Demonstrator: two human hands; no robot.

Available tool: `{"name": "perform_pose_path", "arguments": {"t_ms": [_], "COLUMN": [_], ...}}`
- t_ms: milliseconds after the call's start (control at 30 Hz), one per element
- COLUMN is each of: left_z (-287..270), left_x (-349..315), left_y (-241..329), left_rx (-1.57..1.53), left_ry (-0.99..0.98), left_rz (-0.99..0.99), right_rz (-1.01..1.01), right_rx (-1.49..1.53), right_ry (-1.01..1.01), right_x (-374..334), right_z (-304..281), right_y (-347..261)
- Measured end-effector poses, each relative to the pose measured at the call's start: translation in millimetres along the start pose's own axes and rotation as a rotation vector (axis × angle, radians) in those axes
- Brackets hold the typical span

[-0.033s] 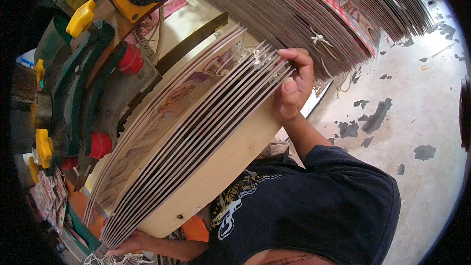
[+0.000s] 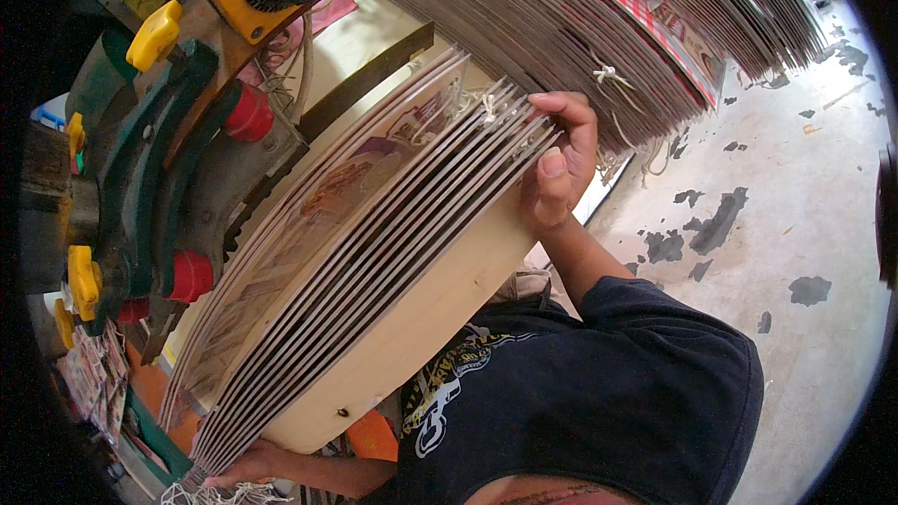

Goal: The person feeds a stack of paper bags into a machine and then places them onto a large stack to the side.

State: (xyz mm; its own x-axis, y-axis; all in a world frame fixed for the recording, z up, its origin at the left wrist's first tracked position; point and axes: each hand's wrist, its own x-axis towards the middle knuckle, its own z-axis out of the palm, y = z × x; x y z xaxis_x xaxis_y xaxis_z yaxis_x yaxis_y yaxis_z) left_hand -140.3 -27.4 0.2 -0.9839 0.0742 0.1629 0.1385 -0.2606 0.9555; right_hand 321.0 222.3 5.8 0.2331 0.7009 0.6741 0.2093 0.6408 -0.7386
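Across frame centre, stack of printed boards [image 2: 355, 252] runs lower left to upper right on pale wooden form [image 2: 421, 318]. My right hand [image 2: 559, 168] pinches upper-right board edges, fingers curled shut. My left hand [image 2: 248, 465] clasps lower-left end by string ties. Right hand nearer green machine's [image 2: 140, 187] far side.

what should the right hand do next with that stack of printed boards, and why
Probably square the stack. The right hand pinches the top corner of the stack of printed boards, where the edges fan apart unevenly, while the left hand steadies the bottom end by the string ends. Tightening the right grip and nudging the splayed edges flush looks like the sensible small move.
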Motion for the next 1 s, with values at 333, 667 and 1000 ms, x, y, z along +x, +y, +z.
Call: {"name": "perform_pose_path", "arguments": {"t_ms": [333, 667, 1000], "left_z": [13, 18, 16], "left_x": [-11, -14, -15], "left_y": [9, 12, 11], "left_rx": [0.027, 0.042, -0.063], "left_ry": [0.036, 0.056, 0.001], "left_rz": [-0.011, 0.012, -0.033], "right_rz": [-0.009, -0.040, -0.079], "right_rx": [0.003, 0.049, 0.140], "right_ry": [0.001, 0.073, 0.114], "right_x": [1, 0, 0], "right_z": [0, 4, 9], "right_y": [-1, 3, 4]}}
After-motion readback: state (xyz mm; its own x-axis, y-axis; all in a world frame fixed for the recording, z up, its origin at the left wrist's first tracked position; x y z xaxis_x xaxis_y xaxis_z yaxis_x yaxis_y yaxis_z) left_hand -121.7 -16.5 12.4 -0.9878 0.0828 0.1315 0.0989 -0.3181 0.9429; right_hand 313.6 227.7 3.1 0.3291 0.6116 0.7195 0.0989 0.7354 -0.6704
